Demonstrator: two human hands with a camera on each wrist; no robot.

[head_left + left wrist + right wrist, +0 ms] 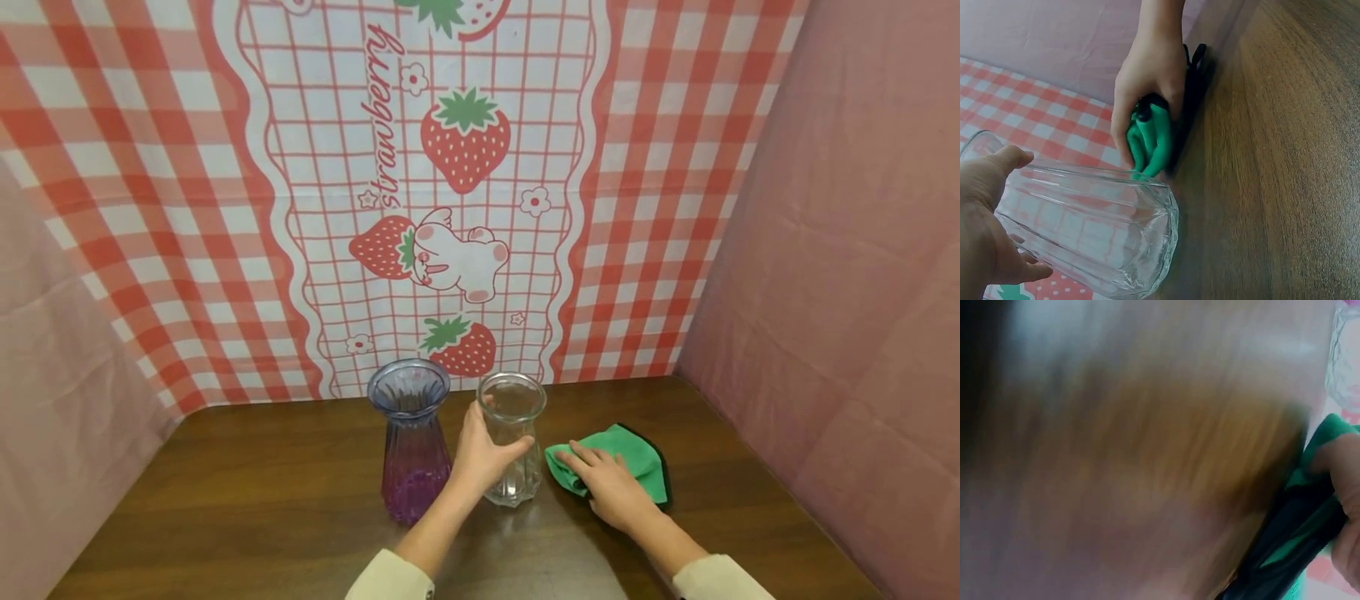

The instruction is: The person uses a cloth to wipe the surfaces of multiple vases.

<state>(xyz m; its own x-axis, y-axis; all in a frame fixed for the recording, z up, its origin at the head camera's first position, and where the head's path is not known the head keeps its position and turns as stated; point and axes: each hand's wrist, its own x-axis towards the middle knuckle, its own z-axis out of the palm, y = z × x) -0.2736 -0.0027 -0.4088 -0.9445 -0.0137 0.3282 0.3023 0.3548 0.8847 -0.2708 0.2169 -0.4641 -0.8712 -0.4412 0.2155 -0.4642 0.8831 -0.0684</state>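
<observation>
A clear glass vase (517, 485) with a flared rim stands on the wooden table. My left hand (480, 454) grips its neck from the left, thumb across the front and fingers round the back. In the left wrist view, the ribbed lower body of the vase extends past that hand. To the right, my right hand (611, 490) grips a bunched green cloth (643, 463), its fingers curled into the folds. Black material (1192, 94) shows beneath and beside the cloth. The right wrist view is mostly blurred, with the cloth and hand at its right edge.
A tall bluish-purple glass vase (412, 450) stands left of the clear one, purple toward its base. Behind the wooden table (247, 492) hangs a red-and-white checked strawberry cloth (645, 250). Pink fabric (840, 275) closes off both sides.
</observation>
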